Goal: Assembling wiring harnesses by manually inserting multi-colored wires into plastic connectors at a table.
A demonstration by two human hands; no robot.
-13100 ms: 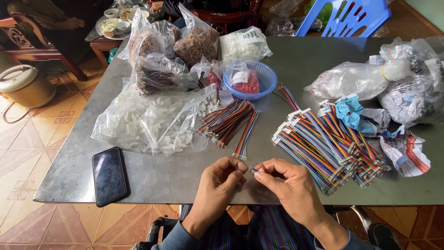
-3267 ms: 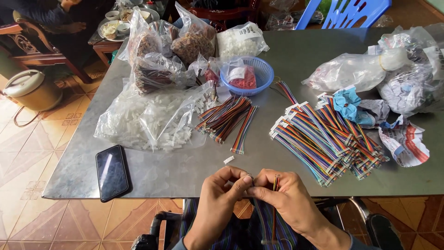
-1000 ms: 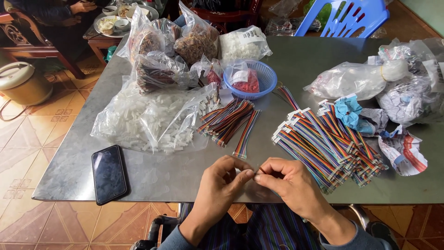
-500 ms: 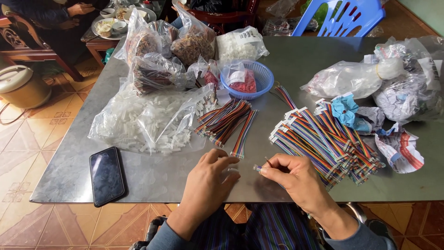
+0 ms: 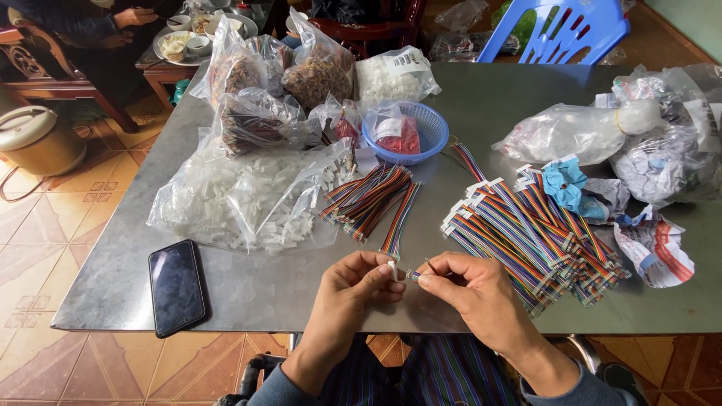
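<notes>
My left hand (image 5: 353,289) pinches a small white plastic connector (image 5: 392,270) between thumb and forefinger at the table's near edge. My right hand (image 5: 470,293) grips the end of a rainbow ribbon cable (image 5: 416,274) and holds its tip against the connector. Just beyond my hands lies a loose bundle of rainbow cables (image 5: 370,199). To the right sits a large pile of rainbow cables with white connectors fitted (image 5: 530,233). An open clear bag of white connectors (image 5: 248,203) lies to the left.
A black phone (image 5: 176,286) lies at the grey table's (image 5: 286,282) near left corner. A blue basket (image 5: 406,131) and several filled plastic bags stand at the back. Crumpled paper and bags (image 5: 662,165) crowd the right side. A blue chair (image 5: 560,30) stands behind.
Half a second ago my left hand reached out toward the loose cables; now it is back near the table edge, meeting my right hand with a connector.
</notes>
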